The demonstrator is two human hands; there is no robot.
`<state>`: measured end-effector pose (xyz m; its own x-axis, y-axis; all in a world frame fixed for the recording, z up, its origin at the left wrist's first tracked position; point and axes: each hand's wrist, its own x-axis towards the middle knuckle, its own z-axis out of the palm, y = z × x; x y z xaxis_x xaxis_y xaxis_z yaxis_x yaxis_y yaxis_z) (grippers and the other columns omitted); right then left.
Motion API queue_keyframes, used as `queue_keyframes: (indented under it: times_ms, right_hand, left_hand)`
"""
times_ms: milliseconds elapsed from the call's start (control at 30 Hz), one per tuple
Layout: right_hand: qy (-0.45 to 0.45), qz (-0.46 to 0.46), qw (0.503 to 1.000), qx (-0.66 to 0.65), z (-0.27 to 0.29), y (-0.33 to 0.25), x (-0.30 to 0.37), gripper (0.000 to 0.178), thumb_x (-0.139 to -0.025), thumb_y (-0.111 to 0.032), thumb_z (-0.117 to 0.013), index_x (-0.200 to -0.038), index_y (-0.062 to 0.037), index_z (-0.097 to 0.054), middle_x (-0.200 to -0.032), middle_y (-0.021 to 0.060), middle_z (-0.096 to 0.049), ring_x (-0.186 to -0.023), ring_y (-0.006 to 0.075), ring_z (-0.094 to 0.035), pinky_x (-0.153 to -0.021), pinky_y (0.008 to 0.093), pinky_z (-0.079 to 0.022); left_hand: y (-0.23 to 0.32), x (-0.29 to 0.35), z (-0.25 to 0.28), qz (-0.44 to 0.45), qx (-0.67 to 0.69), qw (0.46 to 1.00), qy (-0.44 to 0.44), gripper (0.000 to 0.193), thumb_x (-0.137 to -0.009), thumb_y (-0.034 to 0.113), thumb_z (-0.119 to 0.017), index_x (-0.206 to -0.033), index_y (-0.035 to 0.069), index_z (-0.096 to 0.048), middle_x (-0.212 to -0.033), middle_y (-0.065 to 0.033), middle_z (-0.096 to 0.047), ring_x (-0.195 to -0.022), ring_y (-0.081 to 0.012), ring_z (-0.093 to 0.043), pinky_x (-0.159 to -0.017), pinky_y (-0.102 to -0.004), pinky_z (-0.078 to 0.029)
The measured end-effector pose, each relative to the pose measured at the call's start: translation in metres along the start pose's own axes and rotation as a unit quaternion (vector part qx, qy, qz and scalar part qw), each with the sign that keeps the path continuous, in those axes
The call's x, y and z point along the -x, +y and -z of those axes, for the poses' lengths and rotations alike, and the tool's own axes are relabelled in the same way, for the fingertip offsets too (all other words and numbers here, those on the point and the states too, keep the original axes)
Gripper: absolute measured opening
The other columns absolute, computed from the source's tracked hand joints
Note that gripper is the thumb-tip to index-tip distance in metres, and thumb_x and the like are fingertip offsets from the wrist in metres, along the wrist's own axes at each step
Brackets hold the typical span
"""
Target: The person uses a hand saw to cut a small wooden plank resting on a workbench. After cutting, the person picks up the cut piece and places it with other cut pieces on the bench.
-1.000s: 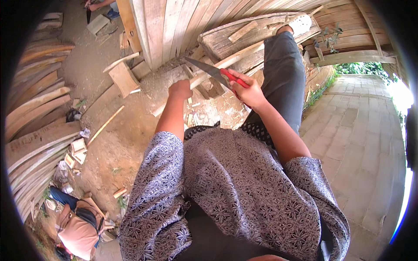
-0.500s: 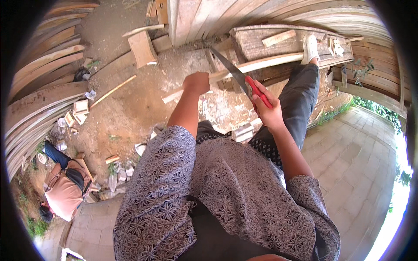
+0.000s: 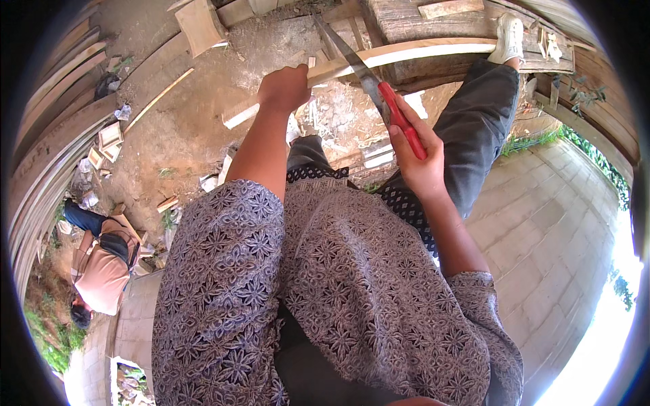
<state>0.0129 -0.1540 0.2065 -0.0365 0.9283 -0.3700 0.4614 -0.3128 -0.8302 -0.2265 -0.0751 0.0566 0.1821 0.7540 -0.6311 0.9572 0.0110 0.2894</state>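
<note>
My left hand (image 3: 284, 90) is closed round a long, pale wooden strip (image 3: 430, 48). Its near end sticks out to the lower left of my fist. The other end runs right across a heavy timber bench (image 3: 406, 24), where my white shoe (image 3: 509, 39) stands at it. In my right hand (image 3: 418, 161) is a handsaw with a red handle (image 3: 401, 122), my fingers wrapped round the grip. The dark blade (image 3: 340, 45) slants up and left across the strip, just right of my left fist. Whether its teeth touch the wood I cannot tell.
A short board (image 3: 450, 8) lies on the bench. On the dirt floor are a wooden panel (image 3: 200, 27), a thin stick (image 3: 160, 100) and offcuts (image 3: 110, 137). Stacked planks (image 3: 51, 128) line the left side. Another person (image 3: 103, 264) is at the lower left.
The view has shifted, so the bench and strip sit higher in the picture. Both hands keep their holds, and the saw still crosses the strip, its handle a little more upright.
</note>
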Motion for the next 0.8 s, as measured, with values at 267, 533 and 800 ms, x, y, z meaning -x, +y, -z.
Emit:
queue_keyframes:
  times_ms: [267,533,800]
  right_hand:
    - [-0.02,-0.087,0.994,-0.062,0.018,-0.038,-0.035,0.045,-0.099,-0.012,-0.068,-0.141,0.0003,-0.06,-0.105,0.006,-0.073,-0.09,0.0089,-0.063,-0.083,0.0244,-0.052]
    - [-0.004,0.036,0.999,0.012,-0.008,0.011,0.021,0.049,-0.099,-0.004,-0.065,-0.146,0.0007,-0.054,-0.136,0.0202,-0.066,-0.128,0.0218,-0.061,-0.107,0.0331,-0.046]
    - [0.013,0.069,0.997,0.036,-0.002,-0.01,-0.008,0.044,-0.099,-0.01,-0.067,-0.142,-0.0007,-0.06,-0.121,0.0132,-0.073,-0.1,0.0134,-0.065,-0.092,0.0278,-0.052]
  left_hand:
    - [0.001,-0.001,0.003,0.006,0.011,1.0,-0.016,0.035,-0.09,0.026,-0.066,-0.121,0.011,-0.065,-0.112,-0.0179,-0.074,-0.103,-0.0364,-0.073,-0.09,-0.0488,-0.058]
    - [-0.001,0.0,-0.008,-0.001,0.031,1.0,0.002,0.035,-0.088,0.025,-0.068,-0.119,0.009,-0.066,-0.106,-0.018,-0.075,-0.101,-0.0364,-0.073,-0.088,-0.0485,-0.058]
    - [-0.001,-0.003,-0.025,0.011,0.024,0.999,0.047,0.027,-0.09,0.02,-0.062,-0.115,0.009,-0.068,-0.102,-0.0168,-0.076,-0.096,-0.0369,-0.074,-0.083,-0.0488,-0.06]
